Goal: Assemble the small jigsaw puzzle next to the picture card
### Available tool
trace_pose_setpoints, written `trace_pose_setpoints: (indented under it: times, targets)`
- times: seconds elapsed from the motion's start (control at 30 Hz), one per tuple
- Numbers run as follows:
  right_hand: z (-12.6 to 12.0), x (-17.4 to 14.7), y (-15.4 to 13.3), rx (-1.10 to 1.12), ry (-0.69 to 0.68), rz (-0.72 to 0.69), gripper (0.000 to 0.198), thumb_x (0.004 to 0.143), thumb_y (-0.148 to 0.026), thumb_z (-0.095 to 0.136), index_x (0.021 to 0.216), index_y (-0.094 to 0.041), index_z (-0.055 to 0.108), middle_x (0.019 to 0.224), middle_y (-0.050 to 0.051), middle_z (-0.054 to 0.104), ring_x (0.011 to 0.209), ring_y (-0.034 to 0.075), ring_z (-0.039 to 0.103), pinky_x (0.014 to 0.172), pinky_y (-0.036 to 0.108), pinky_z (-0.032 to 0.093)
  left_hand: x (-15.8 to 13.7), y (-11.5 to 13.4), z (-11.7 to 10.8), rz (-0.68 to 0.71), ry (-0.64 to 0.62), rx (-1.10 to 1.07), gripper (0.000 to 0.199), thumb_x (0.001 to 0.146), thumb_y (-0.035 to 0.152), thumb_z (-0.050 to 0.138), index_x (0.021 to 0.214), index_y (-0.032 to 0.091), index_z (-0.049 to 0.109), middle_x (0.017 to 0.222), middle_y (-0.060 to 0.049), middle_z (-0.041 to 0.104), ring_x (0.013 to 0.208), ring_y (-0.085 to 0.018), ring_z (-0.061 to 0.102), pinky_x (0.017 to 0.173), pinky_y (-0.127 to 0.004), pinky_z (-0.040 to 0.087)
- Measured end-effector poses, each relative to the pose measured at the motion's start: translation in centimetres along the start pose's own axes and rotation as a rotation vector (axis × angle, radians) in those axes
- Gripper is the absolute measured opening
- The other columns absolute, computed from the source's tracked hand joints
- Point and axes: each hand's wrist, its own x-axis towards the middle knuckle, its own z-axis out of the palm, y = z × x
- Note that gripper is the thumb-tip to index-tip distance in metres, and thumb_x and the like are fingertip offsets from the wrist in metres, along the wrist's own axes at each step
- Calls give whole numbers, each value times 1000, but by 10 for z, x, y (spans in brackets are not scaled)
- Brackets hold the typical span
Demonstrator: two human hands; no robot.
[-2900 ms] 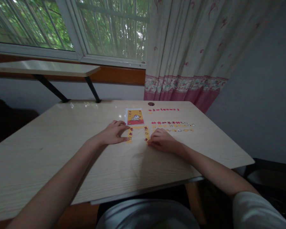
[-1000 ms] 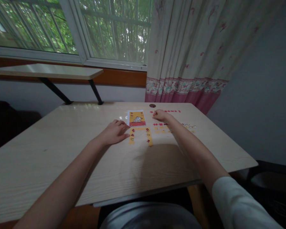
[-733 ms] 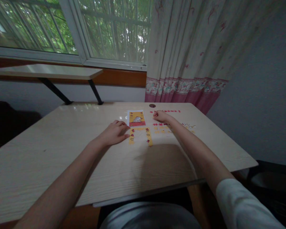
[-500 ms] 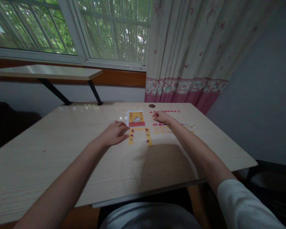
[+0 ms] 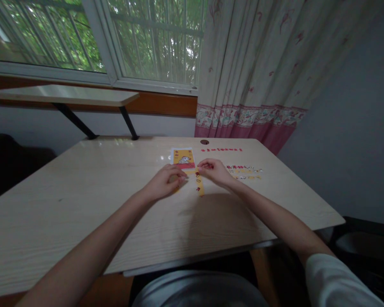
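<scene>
Right hand narrow-fingered, contents unclear, beside picture card too small to read

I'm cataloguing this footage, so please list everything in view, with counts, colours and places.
Picture card: one, yellow and red, white-edged, mid-desk
Puzzle border: one, partly covered, yellow with dark red marks, nearer than the card
Far pieces: one row, too small to count, red, right of the card
Nearer pieces: several rows, uncounted, red, yellow and white, beyond the right wrist
Desk: one, pale wood, centre
Raised shelf: one, pale, back left
Window: one, pale-framed, upper left
Curtain: one, whitish and pink, beside the window
Left hand: one, over the border's left side
Right hand: one, at the border's upper right
Right sleeve: one, pale, lower right
</scene>
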Motion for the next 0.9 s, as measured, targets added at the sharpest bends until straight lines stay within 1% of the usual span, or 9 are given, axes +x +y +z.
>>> trace_pose_setpoints:
  times: [0.1,0.2,0.27,0.37,0.47,0.53,0.67,0.8,0.9]
  targets:
    - [17,-16,-5,110,6,-5,31,71,-43,72,86,-15,69,81,5,69,69,12,60,65,26,49,0,13,7,-56,32,-104,25,88,36,52,90,20,70,93,-8,69,92,-21,60,85,-38,47]
    - [28,-22,-7,129,5,-13,33,70,-46,72,85,-16,69,79,5,70,68,12,60,63,26,50,-1,18,13,-112,50,-171,25,85,39,54,83,18,69,85,-7,68,81,-19,60,76,-35,48]
    - [32,-24,-9,105,4,-24,33,72,-47,71,86,-17,69,78,5,70,67,13,61,61,26,50,-1,18,16,-151,60,-187,26,84,40,56,79,18,68,80,-6,67,75,-18,58,71,-33,47]
    - [31,-25,-12,-21,16,-84,29,78,-43,68,89,-17,70,81,5,70,71,13,62,65,27,50,-1,15,18,-195,81,-226,26,82,40,57,78,17,68,75,-4,66,69,-16,55,65,-31,45]
    - [25,-27,-15,-235,53,-216,23,80,-37,69,95,-19,71,85,5,71,79,15,63,75,31,48,0,12,19,-214,113,-299,25,80,41,58,75,17,66,73,-3,64,67,-15,54,62,-30,44]
    - [21,-28,-16,-345,80,-300,21,79,-34,71,95,-21,72,84,5,71,82,16,62,79,32,47,0,10,20,-222,127,-343,26,79,42,59,73,17,66,73,-3,64,66,-15,54,61,-29,44]
    - [17,-29,-14,-490,116,-432,20,79,-36,71,92,-20,73,81,5,70,83,18,59,80,32,42,0,9,21,-227,117,-374,25,78,41,60,74,16,66,70,-2,62,63,-14,51,60,-29,43]
    - [15,-32,-14,-668,123,-527,24,86,-41,63,96,-20,73,81,6,71,85,19,57,80,35,36,0,11,22,-219,101,-366,26,79,41,59,73,16,65,69,-2,61,62,-14,50,60,-29,42]
    - [12,-34,-18,-738,141,-588,28,91,-41,55,97,-20,72,83,7,71,84,20,55,79,36,33,1,11,21,-204,97,-349,29,81,43,58,75,17,66,73,-3,63,66,-15,53,64,-31,44]
